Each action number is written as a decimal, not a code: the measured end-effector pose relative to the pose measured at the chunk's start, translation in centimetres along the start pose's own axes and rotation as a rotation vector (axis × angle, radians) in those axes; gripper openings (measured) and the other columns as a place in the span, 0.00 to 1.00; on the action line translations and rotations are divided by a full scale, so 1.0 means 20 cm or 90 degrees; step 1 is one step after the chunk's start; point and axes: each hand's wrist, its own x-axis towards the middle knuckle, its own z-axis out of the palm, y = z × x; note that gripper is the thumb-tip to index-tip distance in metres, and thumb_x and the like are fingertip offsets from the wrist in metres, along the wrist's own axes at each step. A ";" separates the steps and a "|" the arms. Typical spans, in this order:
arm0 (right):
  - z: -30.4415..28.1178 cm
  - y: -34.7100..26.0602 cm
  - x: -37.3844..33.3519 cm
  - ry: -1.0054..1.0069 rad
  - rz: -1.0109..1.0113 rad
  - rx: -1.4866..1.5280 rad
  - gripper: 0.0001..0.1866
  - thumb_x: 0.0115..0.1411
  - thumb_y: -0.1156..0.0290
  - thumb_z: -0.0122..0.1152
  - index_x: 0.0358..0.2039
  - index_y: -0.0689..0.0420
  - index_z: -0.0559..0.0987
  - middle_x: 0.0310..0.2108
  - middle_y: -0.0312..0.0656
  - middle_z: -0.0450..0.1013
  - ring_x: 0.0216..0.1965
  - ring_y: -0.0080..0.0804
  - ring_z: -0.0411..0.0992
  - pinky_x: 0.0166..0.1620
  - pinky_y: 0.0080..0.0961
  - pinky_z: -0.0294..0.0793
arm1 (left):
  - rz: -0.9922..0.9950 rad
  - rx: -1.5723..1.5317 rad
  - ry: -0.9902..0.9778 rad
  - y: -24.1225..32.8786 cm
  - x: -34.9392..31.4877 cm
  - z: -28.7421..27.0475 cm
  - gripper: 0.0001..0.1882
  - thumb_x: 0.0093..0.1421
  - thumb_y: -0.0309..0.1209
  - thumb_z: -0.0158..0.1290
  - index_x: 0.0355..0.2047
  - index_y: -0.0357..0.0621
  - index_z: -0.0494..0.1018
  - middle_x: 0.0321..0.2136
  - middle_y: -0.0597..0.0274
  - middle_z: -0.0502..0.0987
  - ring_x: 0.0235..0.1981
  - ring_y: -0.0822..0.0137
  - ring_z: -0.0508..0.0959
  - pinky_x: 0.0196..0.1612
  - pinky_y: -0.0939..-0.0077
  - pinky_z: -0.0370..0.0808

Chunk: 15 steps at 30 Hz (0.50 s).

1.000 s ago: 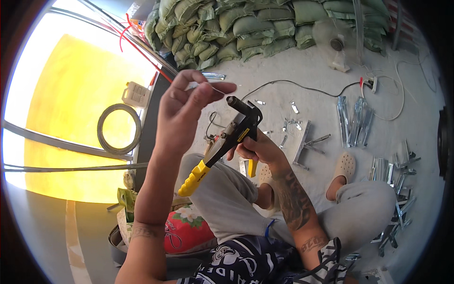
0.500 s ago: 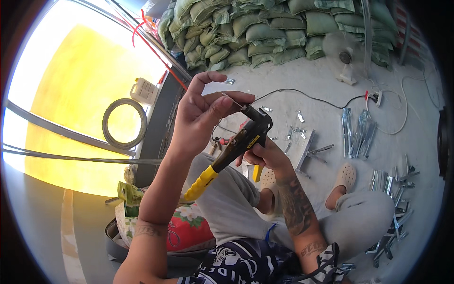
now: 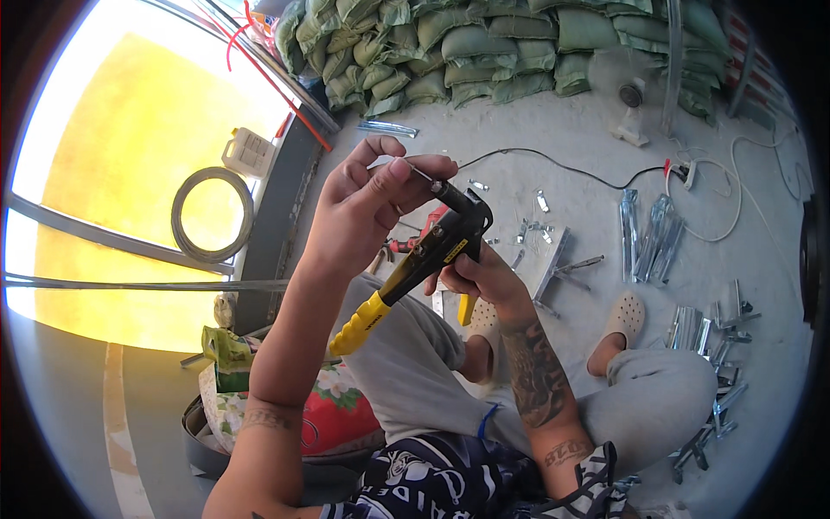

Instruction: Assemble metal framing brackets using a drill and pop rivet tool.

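A hand riveter (image 3: 439, 246) with a black body and yellow grips slants across the middle of the head view, its nose toward the upper left. My right hand (image 3: 488, 281) is closed around its body from the right; part of the fingers is behind the tool. At the nose, my left hand (image 3: 359, 203) pinches a thin metal rivet (image 3: 420, 172) between thumb and fingers. The rivet's inner end meets the nose tip, but how deep it sits cannot be told. One yellow handle (image 3: 359, 323) reaches down toward my left forearm; the other shows below my right hand.
Small metal clips (image 3: 534, 232) and a metal bracket (image 3: 553, 266) lie on the floor ahead. Bundled metal strips (image 3: 655, 238) and loose pieces (image 3: 722, 372) lie right. A red power tool (image 3: 424, 233) is partly hidden behind the riveter. A black cable (image 3: 553, 164) crosses the floor before stacked sandbags (image 3: 493, 52).
The riveter and both hands have shifted slightly left and down in view. My left fingers remain on the rivet at the nose, and my right hand keeps its hold.
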 end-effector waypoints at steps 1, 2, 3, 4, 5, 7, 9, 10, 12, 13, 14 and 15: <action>0.01 0.00 0.01 -0.012 -0.008 0.037 0.29 0.62 0.46 0.59 0.51 0.58 0.71 0.25 0.43 0.76 0.12 0.10 0.54 0.19 0.11 0.57 | -0.002 -0.002 0.004 0.00 0.00 -0.01 0.09 0.69 0.33 0.46 0.47 0.44 0.65 0.45 0.48 0.79 0.54 0.52 0.75 0.60 0.54 0.67; 0.01 -0.01 0.01 -0.023 -0.017 0.075 0.22 0.64 0.52 0.60 0.48 0.57 0.71 0.29 0.45 0.78 0.13 0.09 0.55 0.15 0.09 0.52 | -0.011 -0.027 0.014 -0.01 0.00 -0.01 0.08 0.69 0.32 0.47 0.46 0.44 0.65 0.45 0.49 0.79 0.54 0.53 0.75 0.59 0.55 0.67; 0.01 -0.01 0.01 -0.021 -0.014 0.078 0.22 0.64 0.52 0.60 0.48 0.57 0.71 0.29 0.45 0.78 0.13 0.09 0.55 0.15 0.09 0.52 | -0.021 -0.051 0.023 -0.01 0.00 -0.01 0.07 0.69 0.32 0.47 0.44 0.44 0.66 0.45 0.50 0.79 0.55 0.54 0.75 0.59 0.56 0.67; -0.01 0.00 0.01 -0.009 0.004 0.051 0.29 0.62 0.46 0.59 0.51 0.59 0.70 0.24 0.41 0.75 0.12 0.11 0.54 0.19 0.12 0.58 | -0.026 -0.055 0.024 -0.03 0.01 -0.02 0.07 0.69 0.32 0.47 0.44 0.44 0.66 0.45 0.50 0.79 0.55 0.54 0.75 0.59 0.56 0.67; -0.02 0.00 0.00 0.004 0.022 0.024 0.36 0.60 0.41 0.58 0.55 0.61 0.69 0.19 0.38 0.72 0.12 0.12 0.53 0.24 0.15 0.65 | -0.038 -0.068 0.038 -0.05 0.02 -0.03 0.07 0.69 0.32 0.47 0.44 0.45 0.66 0.44 0.52 0.79 0.55 0.54 0.75 0.58 0.57 0.68; -0.05 0.03 -0.01 0.012 0.019 0.067 0.27 0.63 0.50 0.58 0.51 0.59 0.70 0.23 0.41 0.75 0.12 0.11 0.54 0.19 0.13 0.58 | -0.061 -0.073 0.064 -0.10 0.05 -0.05 0.06 0.69 0.32 0.47 0.43 0.45 0.67 0.43 0.54 0.79 0.55 0.55 0.74 0.56 0.59 0.69; -0.05 0.04 -0.02 0.058 0.035 0.111 0.13 0.66 0.63 0.57 0.44 0.57 0.72 0.27 0.45 0.78 0.13 0.11 0.55 0.15 0.12 0.51 | -0.089 -0.111 0.049 -0.15 0.08 -0.12 0.03 0.70 0.28 0.44 0.41 0.44 0.66 0.43 0.49 0.79 0.53 0.53 0.76 0.58 0.59 0.72; -0.07 0.04 -0.01 0.024 0.089 0.124 0.11 0.65 0.64 0.58 0.40 0.58 0.73 0.22 0.39 0.74 0.14 0.12 0.56 0.15 0.14 0.52 | -0.120 -0.084 0.009 -0.14 0.10 -0.16 0.03 0.69 0.28 0.45 0.41 0.43 0.66 0.41 0.49 0.80 0.51 0.55 0.78 0.56 0.60 0.73; -0.11 0.07 -0.02 0.066 0.141 0.083 0.11 0.65 0.63 0.59 0.36 0.58 0.74 0.18 0.32 0.66 0.14 0.12 0.56 0.16 0.15 0.52 | -0.214 -0.046 -0.062 -0.23 0.19 -0.32 0.04 0.69 0.29 0.46 0.41 0.43 0.66 0.39 0.51 0.80 0.47 0.56 0.80 0.54 0.63 0.75; -0.13 0.08 -0.03 0.083 0.143 0.088 0.11 0.65 0.63 0.59 0.36 0.58 0.74 0.18 0.32 0.66 0.14 0.12 0.56 0.16 0.15 0.52 | -0.241 -0.039 -0.071 -0.28 0.24 -0.40 0.04 0.68 0.29 0.47 0.40 0.43 0.66 0.38 0.52 0.80 0.46 0.57 0.81 0.53 0.65 0.76; -0.17 0.08 -0.05 0.054 0.175 0.080 0.14 0.63 0.59 0.62 0.36 0.57 0.74 0.17 0.31 0.65 0.14 0.12 0.56 0.17 0.14 0.54 | -0.268 -0.033 -0.084 -0.36 0.31 -0.48 0.04 0.68 0.29 0.48 0.40 0.43 0.66 0.37 0.53 0.80 0.44 0.58 0.81 0.53 0.66 0.77; -0.18 0.12 -0.01 0.003 0.205 0.081 0.18 0.62 0.54 0.64 0.37 0.56 0.73 0.17 0.30 0.63 0.13 0.12 0.56 0.18 0.13 0.55 | -0.272 0.007 -0.025 -0.47 0.34 -0.65 0.05 0.67 0.29 0.49 0.39 0.42 0.68 0.37 0.53 0.81 0.44 0.59 0.82 0.51 0.67 0.78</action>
